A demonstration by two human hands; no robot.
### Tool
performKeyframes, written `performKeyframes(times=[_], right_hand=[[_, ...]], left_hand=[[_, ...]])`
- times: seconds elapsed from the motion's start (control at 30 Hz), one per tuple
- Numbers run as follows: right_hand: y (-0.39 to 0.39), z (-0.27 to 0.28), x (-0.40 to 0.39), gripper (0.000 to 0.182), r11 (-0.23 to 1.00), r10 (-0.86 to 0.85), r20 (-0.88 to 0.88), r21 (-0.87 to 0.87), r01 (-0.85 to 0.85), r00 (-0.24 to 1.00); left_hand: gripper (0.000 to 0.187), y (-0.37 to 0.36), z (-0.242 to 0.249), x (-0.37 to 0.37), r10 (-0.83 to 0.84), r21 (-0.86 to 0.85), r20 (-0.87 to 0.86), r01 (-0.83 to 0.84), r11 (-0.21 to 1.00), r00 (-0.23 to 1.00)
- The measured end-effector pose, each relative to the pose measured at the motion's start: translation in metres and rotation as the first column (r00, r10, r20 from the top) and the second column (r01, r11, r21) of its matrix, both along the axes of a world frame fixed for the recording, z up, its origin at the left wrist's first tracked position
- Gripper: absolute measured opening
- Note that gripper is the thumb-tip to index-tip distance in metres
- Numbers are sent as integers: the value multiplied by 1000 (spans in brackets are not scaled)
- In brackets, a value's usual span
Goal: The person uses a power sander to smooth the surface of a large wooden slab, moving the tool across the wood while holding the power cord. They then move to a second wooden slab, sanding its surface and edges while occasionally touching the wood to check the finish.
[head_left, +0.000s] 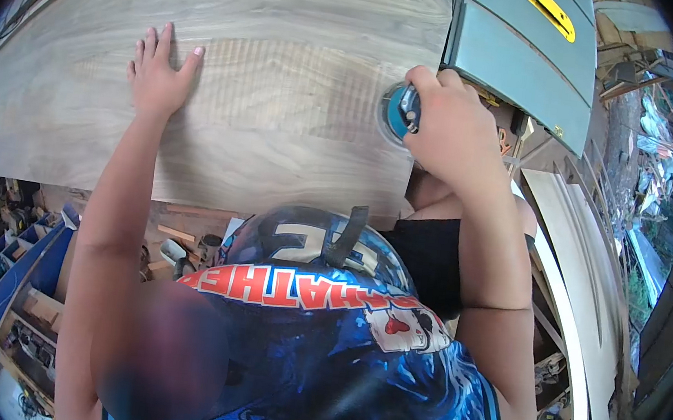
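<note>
A broad wooden panel [293, 152] with wavy grain fills the upper middle of the head view. Flat on its left part rests my left hand [159, 81], fingers and thumb spread, holding nothing. At the panel's right edge, my right hand [456, 128] is wrapped round a teal and black orbital sander [398, 112]. The sander's round base lies on the wood, partly over the edge; my hand covers much of its body. A striped, lighter patch of wood shows between my two hands.
A grey-green saw table [525, 53] with a yellow insert [548, 9] adjoins the panel at the upper right. Long boards [574, 251] lean at the right. At the lower left stands a blue compartment rack [23, 263] among tools and scraps.
</note>
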State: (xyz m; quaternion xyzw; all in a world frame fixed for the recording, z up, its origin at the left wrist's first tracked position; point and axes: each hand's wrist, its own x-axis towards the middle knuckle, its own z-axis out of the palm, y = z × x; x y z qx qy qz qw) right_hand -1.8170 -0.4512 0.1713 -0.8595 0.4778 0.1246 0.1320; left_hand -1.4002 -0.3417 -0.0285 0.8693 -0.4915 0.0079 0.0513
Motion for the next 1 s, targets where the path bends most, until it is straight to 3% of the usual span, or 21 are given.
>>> performKeyframes(times=[0.17,0.7,0.9,1.0], right_hand=[[5,6,-5,44,1000,-6,3,15,6,1000],[11,3,-13,43,998,59,-28,21,-58,998],[15,8,-15,46,996,59,61,64,-63,996],[12,13,-15,49,999,29,-57,42,-26,998]], left_hand=[[85,0,7,-5,23,32,6,-23,999,1000],[90,0,5,-5,24,15,-12,-24,1000,1000],[90,0,11,-5,22,22,-14,-22,1000,1000],[90,1,5,-3,16,0,-12,-16,1000,1000]])
